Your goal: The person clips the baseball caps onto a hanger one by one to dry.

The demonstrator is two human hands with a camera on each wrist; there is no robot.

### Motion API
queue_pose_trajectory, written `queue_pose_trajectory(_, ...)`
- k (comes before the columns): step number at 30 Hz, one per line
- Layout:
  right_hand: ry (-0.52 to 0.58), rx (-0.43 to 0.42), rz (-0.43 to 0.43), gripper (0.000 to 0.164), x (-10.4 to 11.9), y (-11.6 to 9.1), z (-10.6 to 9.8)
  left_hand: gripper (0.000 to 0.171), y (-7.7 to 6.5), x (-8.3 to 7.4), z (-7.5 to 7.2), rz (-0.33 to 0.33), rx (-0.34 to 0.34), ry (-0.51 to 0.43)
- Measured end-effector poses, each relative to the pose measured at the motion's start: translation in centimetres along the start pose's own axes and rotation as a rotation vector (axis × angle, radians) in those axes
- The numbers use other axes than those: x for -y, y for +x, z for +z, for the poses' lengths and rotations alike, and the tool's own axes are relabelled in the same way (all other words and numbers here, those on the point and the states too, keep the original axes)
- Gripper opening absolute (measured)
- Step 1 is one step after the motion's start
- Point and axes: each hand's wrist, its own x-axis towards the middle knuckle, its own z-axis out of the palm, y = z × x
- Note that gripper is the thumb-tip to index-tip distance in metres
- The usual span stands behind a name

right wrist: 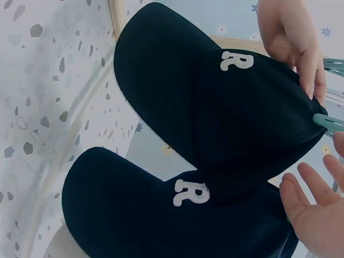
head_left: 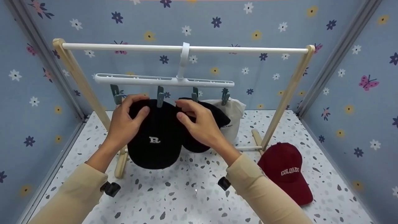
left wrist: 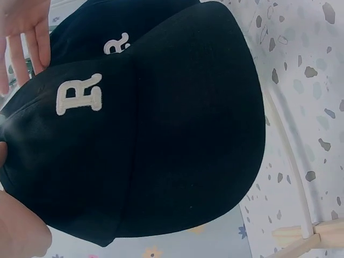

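Observation:
A black baseball cap [head_left: 155,130] with a white letter R hangs by its crown from a grey-green clip [head_left: 160,97] under the white hanger [head_left: 136,81]. My left hand [head_left: 124,121] pinches the upper left edge of its crown, thumb across the front. My right hand [head_left: 202,123] stays in front of a second black R cap [right wrist: 123,209], its fingers loosely extended beside the first cap's right side. That second cap hangs from another clip [head_left: 195,94] and partly overlaps a white cap [head_left: 235,115], itself clipped farther right.
The hanger hooks over the white rail [head_left: 124,47] of a wooden-legged rack [head_left: 287,96]. A leftmost clip [head_left: 115,93] hangs beside my left hand. A dark red cap [head_left: 284,168] lies on the speckled tabletop [head_left: 174,199], near my right forearm. Flowered panels [head_left: 214,34] enclose the space.

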Motion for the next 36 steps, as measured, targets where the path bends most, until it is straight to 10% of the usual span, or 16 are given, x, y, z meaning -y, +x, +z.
queue_pose_trajectory(36,0.051,-0.050,0.113,0.034,-4.5,-7.9,-8.1,0.057,-4.6,1.2,-1.7,-0.099,-0.114,0.029)
